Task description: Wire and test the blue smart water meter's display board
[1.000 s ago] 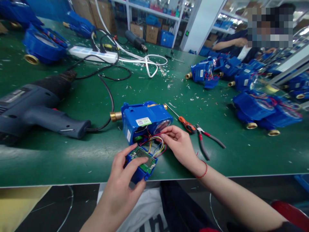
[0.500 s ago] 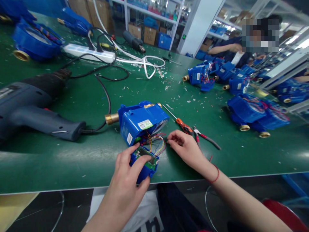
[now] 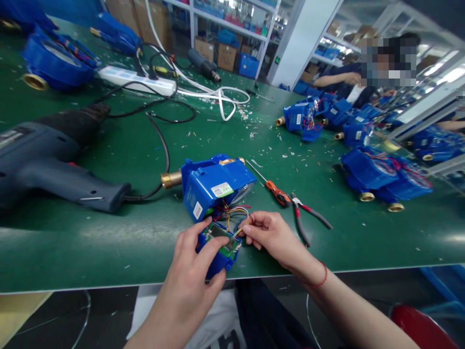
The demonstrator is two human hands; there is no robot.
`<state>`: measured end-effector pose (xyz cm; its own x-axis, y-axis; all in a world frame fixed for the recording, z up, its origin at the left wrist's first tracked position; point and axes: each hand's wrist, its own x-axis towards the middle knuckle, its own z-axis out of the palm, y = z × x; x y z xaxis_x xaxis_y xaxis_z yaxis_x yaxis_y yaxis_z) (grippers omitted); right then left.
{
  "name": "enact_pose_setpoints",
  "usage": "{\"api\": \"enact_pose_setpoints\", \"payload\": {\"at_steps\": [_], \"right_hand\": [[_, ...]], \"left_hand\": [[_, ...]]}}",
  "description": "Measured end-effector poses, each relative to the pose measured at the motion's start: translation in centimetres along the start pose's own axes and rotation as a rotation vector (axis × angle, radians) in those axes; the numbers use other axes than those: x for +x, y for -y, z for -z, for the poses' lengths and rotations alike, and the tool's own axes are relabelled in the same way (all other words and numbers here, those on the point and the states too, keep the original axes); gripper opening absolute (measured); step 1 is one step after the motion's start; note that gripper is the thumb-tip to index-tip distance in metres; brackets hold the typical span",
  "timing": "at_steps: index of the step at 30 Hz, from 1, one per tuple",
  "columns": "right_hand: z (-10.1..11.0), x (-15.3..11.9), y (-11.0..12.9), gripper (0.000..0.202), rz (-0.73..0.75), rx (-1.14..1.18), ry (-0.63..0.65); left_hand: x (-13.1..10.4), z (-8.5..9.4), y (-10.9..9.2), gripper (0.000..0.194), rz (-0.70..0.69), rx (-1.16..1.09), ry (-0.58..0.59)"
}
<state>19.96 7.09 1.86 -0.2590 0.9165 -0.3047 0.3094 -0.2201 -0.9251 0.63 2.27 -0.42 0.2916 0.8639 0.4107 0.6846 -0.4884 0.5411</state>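
Observation:
A blue meter [image 3: 218, 184] with a brass fitting lies on the green bench. In front of it is a blue cover with a green circuit board [image 3: 228, 248], joined to the meter by thin coloured wires [image 3: 232, 213]. My left hand [image 3: 194, 261] grips this cover, thumb on the board and fingertips at its left edge. At the board's right side, my right hand [image 3: 271, 235] pinches the wires between thumb and fingers. An orange screwdriver [image 3: 278, 193] and red-and-grey pliers [image 3: 305, 213] lie just beyond the right hand.
A grey heat gun [image 3: 61, 160] lies at left, its black cord running behind the meter. A white power strip [image 3: 138, 80], cables and more blue meters [image 3: 370, 167] stand farther back. A person [image 3: 348, 80] works at the far right.
My right hand has moved left and down to the wires beside the board and pinches them. The pliers show more fully. My left hand stays on the cover.

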Motion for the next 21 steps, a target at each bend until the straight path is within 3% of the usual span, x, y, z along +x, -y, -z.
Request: {"api": "enact_pose_setpoints", "payload": {"at_steps": [3, 6, 9, 11, 13, 14, 17, 19, 21], "right_hand": [[0.8, -0.2, 0.4, 0.028, 0.015, -0.084, 0.000], [2.7, -0.6, 2.5, 0.026, 0.100, -0.209, -0.117], [4.1, -0.3, 6.9, 0.020, 0.357, -0.434, -0.309], [3.2, 1.0, 10.6, 0.015, 0.597, -0.618, -0.296], [0.3, 3.1, 14.2, 0.012, 0.764, -0.756, -0.128], [-1.8, 4.4, 15.7, 0.013, 0.775, -0.823, -0.016], [-9.7, 9.0, 18.2, 0.015, 0.648, -0.989, 0.331], [-14.9, 11.8, 18.1, 0.030, 0.586, -1.013, 0.395], [-19.1, 14.0, 17.2, 0.035, 0.548, -0.981, 0.380]], "left_hand": [[0.0, -0.1, -0.1, 0.042, 0.005, -0.006, 0.000], [-0.2, -0.3, -0.3, 0.049, 0.037, -0.028, -0.004], [-0.4, -0.6, -0.4, 0.058, 0.077, -0.061, -0.027], [-0.4, -0.8, -0.4, 0.062, 0.101, -0.096, -0.047], [-0.3, -0.9, -0.4, 0.062, 0.121, -0.133, -0.061], [-0.3, -0.9, -0.4, 0.061, 0.131, -0.150, -0.069], [-0.3, -1.0, -0.5, 0.060, 0.179, -0.187, -0.076], [-0.3, -1.1, -0.6, 0.067, 0.229, -0.206, -0.059], [-0.3, -1.1, -0.6, 0.077, 0.276, -0.221, -0.030]]}}
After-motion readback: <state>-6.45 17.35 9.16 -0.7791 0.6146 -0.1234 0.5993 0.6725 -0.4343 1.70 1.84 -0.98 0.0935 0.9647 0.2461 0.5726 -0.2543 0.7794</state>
